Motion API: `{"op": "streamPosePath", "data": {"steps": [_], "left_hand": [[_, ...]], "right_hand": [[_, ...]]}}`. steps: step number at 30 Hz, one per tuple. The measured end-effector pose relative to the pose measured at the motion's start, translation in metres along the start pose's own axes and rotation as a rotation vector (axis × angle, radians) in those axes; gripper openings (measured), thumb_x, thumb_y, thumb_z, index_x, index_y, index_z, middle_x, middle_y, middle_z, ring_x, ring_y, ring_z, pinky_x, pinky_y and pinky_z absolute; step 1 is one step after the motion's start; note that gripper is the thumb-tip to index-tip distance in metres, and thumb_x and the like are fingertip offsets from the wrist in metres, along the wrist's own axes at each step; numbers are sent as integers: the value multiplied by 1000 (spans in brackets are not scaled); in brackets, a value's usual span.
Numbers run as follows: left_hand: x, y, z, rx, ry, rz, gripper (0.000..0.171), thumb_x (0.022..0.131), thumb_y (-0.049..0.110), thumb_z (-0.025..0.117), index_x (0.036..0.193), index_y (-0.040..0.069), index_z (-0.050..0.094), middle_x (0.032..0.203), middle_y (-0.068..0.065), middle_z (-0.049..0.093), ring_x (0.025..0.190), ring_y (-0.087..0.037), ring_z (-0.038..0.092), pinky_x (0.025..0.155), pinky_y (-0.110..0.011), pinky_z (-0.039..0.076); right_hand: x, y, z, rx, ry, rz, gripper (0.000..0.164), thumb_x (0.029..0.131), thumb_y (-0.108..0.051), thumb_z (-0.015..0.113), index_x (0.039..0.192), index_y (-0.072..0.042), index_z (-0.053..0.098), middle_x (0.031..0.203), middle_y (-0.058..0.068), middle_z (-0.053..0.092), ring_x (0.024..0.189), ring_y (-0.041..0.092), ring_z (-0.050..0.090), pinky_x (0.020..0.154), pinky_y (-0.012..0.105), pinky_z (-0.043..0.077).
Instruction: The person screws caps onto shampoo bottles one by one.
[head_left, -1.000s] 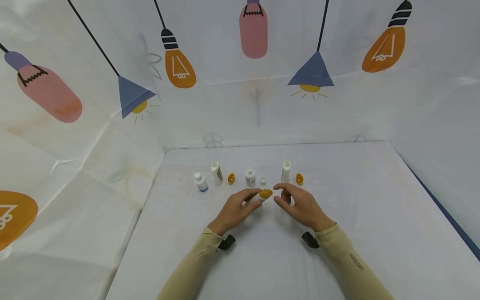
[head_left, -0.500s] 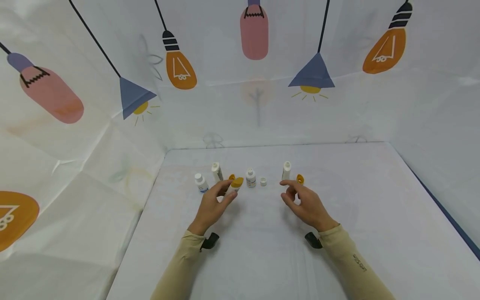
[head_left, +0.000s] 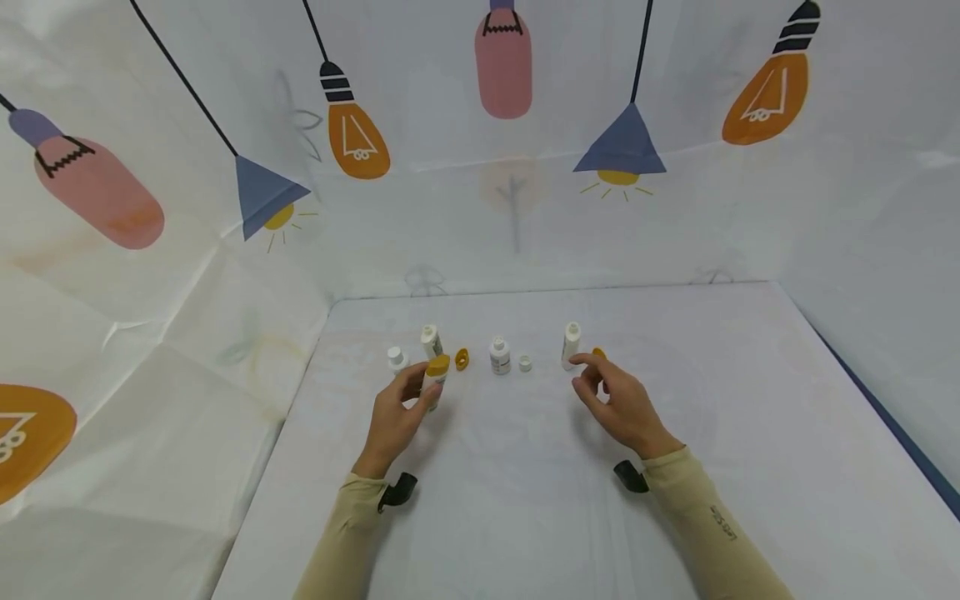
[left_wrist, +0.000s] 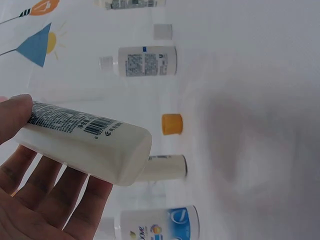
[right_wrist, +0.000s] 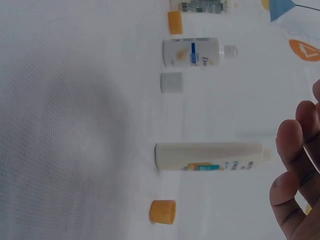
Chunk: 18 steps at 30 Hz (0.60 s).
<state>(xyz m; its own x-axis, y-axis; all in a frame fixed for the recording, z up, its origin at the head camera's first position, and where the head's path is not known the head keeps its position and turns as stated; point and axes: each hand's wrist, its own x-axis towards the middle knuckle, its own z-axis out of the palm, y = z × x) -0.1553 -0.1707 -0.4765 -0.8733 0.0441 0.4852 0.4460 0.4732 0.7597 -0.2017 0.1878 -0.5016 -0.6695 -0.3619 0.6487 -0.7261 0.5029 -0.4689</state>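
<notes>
My left hand grips a white bottle with an orange cap, off the table at the left of the row. In the left wrist view the thumb and fingers are wrapped around the held bottle, and its cap end is hidden. My right hand holds nothing; its fingers are loosely bent. It hovers in front of an uncapped tall white bottle, beside a loose orange cap that the hand partly covers.
Behind the left hand stand a white-capped bottle and another uncapped tall bottle. A second orange cap, a small uncapped bottle and its likely white cap stand mid-row. A printed white sheet walls the table's back.
My left hand has carried the orange-capped bottle leftward, away from the right hand, and the bottle is now more upright. My right hand has drifted slightly right, covering part of the right orange cap.
</notes>
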Motion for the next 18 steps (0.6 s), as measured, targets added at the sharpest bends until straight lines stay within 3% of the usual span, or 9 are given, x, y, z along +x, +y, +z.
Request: {"op": "streamPosePath", "data": {"steps": [3, 8, 11, 15, 18], "left_hand": [[-3, -5, -4, 6, 14, -18, 42, 91, -3, 74, 130, -5, 60, 115, -21, 69, 95, -35, 70, 82, -50, 58], [-10, -35, -10, 23, 47, -39, 42, 91, 6, 76, 131, 5, 62, 119, -14, 69, 104, -29, 68, 86, -50, 57], [-15, -46, -17, 36, 63, -74, 42, 92, 13, 78, 131, 10, 63, 121, -9, 69, 109, -24, 66, 86, -45, 57], [-21, -53, -26, 55, 68, -120, 43, 93, 18, 77, 132, 9, 61, 124, -8, 68, 111, -23, 66, 85, -39, 57], [-24, -52, -31, 59, 79, -146, 44, 95, 16, 75, 133, 4, 59, 125, -13, 67, 113, -27, 65, 87, -44, 56]], "right_hand": [[-1, 3, -2, 4, -1, 19, 37, 92, -3, 71, 127, -8, 62, 79, -9, 53, 71, 5, 50, 63, 26, 43], [-4, 4, -4, 0, 9, 31, 37, 92, -3, 71, 127, -8, 62, 80, -10, 53, 72, 5, 50, 64, 25, 43], [-5, 5, -5, -9, 11, 26, 37, 92, -2, 71, 127, -8, 62, 80, -9, 54, 73, 5, 50, 63, 25, 43], [-6, 4, -7, -15, 19, 32, 38, 91, 1, 71, 127, -7, 63, 81, -9, 54, 74, 7, 51, 63, 26, 44], [-6, 4, -9, -22, 28, 42, 38, 90, 2, 71, 127, -7, 63, 81, -10, 54, 74, 8, 52, 63, 27, 45]]}}
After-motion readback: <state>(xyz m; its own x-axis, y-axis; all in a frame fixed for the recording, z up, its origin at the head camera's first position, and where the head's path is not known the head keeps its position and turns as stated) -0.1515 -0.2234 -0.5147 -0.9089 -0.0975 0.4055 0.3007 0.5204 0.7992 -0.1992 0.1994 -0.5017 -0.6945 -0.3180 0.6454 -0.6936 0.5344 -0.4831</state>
